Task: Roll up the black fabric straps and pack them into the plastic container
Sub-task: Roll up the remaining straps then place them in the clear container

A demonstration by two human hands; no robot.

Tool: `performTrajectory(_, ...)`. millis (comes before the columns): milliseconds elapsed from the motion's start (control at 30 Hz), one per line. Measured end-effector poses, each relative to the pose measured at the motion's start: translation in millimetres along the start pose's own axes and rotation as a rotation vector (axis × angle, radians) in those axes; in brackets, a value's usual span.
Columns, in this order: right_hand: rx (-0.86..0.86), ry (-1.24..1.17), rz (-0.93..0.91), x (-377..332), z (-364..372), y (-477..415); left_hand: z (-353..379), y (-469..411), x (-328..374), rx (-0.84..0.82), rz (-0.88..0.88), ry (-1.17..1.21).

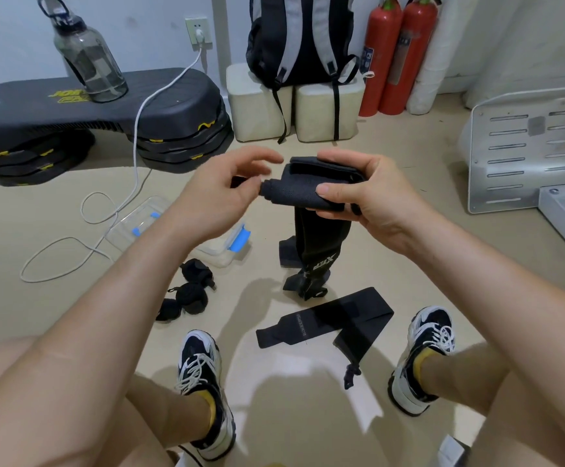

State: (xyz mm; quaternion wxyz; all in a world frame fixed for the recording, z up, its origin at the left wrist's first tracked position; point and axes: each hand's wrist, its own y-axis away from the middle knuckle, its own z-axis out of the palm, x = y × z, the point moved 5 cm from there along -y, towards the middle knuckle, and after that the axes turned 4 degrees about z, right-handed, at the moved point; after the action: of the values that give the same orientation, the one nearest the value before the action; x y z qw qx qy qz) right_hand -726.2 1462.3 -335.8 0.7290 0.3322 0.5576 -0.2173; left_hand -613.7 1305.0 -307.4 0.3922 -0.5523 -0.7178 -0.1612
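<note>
Right hand (pixel 352 193) clamped the half-rolled strap (pixel 294 195); left hand (pixel 220 197) pinched its core end. Winding would go best kept tight, edges aligned, tail hanging free.

Head-worn camera looks steeply down toward the floor (pixel 55 230).
</note>
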Motion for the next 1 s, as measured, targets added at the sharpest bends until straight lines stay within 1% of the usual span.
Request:
performTrajectory(33,0.005,-0.062,0.027,1,-1,0,0,2,5,-0.002,0.121,-0.103)
performTrajectory(100,0.002,-0.18,0.07,4,-1,1,4,7,11,0.026,0.362,-0.415)
performTrajectory(133,-0.007,-0.214,0.084,5,1,2,9,9,14,0.056,0.432,-0.528)
performTrajectory(167,-0.016,-0.229,0.096,6,3,3,14,9,15,0.086,0.473,-0.578)
performTrajectory(200,-0.026,-0.236,0.107,8,5,4,17,8,16,0.109,0.509,-0.571)
performTrajectory(267,-0.039,-0.252,0.129,11,9,5,18,7,19,0.133,0.553,-0.488)
performTrajectory(334,-0.046,-0.253,0.135,12,9,6,16,5,17,0.12,0.521,-0.408)
performTrajectory(500,-0.036,-0.193,0.134,14,8,5,19,4,11,0.057,0.37,-0.265)
performTrajectory(600,-0.016,-0.167,0.119,13,8,4,20,3,11,0.054,0.35,-0.249)
performTrajectory(700,0.007,-0.07,0.11,14,7,5,23,4,12,0.002,0.362,-0.264)
performTrajectory(767,0.008,-0.015,0.107,15,6,5,25,5,12,-0.01,0.33,-0.258)
performTrajectory(834,0.003,0.014,0.104,16,5,4,26,5,11,-0.005,0.228,-0.178)
performTrajectory(934,-0.001,0.035,0.094,15,4,3,28,6,5,0.03,0.014,0.046)
performTrajectory(1001,-0.007,0.017,0.087,14,3,2,30,7,3,0.063,-0.087,0.193)
